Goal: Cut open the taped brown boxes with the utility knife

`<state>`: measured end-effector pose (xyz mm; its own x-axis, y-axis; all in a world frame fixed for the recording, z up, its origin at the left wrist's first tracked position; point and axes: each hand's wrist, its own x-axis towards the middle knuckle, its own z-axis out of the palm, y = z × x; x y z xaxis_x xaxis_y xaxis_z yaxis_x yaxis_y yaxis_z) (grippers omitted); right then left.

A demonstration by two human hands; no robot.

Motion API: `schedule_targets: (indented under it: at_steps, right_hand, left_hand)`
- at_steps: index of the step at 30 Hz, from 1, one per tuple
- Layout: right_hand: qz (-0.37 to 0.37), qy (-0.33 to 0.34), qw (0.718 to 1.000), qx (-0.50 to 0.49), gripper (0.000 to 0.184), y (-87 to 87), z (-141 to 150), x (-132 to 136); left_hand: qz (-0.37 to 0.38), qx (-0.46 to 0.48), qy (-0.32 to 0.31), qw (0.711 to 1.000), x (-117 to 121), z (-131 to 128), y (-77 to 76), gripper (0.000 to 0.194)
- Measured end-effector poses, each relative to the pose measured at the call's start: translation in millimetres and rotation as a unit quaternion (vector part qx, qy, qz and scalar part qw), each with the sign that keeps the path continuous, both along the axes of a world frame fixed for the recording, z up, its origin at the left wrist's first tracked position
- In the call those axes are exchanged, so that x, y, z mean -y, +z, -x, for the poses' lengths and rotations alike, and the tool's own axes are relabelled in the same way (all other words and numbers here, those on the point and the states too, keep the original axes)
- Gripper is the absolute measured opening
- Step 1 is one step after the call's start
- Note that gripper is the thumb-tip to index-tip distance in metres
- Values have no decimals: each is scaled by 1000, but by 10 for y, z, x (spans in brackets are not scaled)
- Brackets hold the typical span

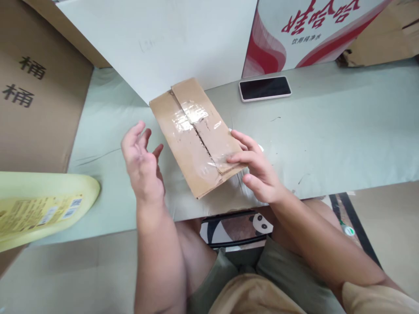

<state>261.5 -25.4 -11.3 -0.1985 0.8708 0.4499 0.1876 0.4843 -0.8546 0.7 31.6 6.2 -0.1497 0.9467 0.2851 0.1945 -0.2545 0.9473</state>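
A flat brown cardboard box [196,135] with shiny clear tape along its top seam lies at an angle on the cloth-covered table. To its left, my left hand [142,161] hovers apart from the box, fingers loosely curled and spread, with nothing in it. My right hand [257,165] touches the box's near right corner. Its index finger lies on the top flap, another finger is at the right side, and the thumb stands apart near the corner. The underside of the box is hidden.
A big white carton [163,39] stands behind the box, beside a red-and-white printed carton [310,39]. A phone [265,88] lies back right. At left are a yellow bottle [49,207] and a large brown carton [42,117]. The table's front edge runs above my knees.
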Motion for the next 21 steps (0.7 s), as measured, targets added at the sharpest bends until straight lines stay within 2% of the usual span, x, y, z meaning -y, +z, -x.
schedule_targets:
  at_steps: [3,6,8,10,12,13,16,18,20,21]
  right_hand:
    - [7,-5,1000,28,39,3,21,21]
    - [17,-25,999,32,46,-12,11,36]
    - [43,-91,995,-4,48,-22,-20,26]
    - [83,-192,978,11,43,-34,-73,-10]
    - [124,-270,949,105,35,-60,-141,-67]
    - [142,-284,934,164,36,-82,-177,-100]
    - [182,-278,894,300,48,-177,-265,-190]
    - [191,-269,873,358,46,-232,-304,-234]
    - [196,-268,863,380,39,-251,-327,-264]
    - [200,-268,867,370,36,-242,-334,-273]
  left_hand:
    - [-50,-49,-97,993,-14,-65,-52,71]
    - [-78,-116,-129,982,-42,-93,-66,56]
    - [-74,-120,-129,982,-42,-81,-57,52]
    - [-73,-113,-127,983,-29,-60,-51,51]
    - [-87,-109,-126,982,-11,-47,-52,49]
    - [-95,-107,-128,981,-4,-47,-56,48]
    - [-93,-107,-136,981,1,-65,-64,48]
    - [-76,-110,-134,982,-4,-81,-63,51]
    - [-70,-110,-132,983,-10,-91,-58,53]
    - [-70,-109,-131,983,-12,-92,-55,53]
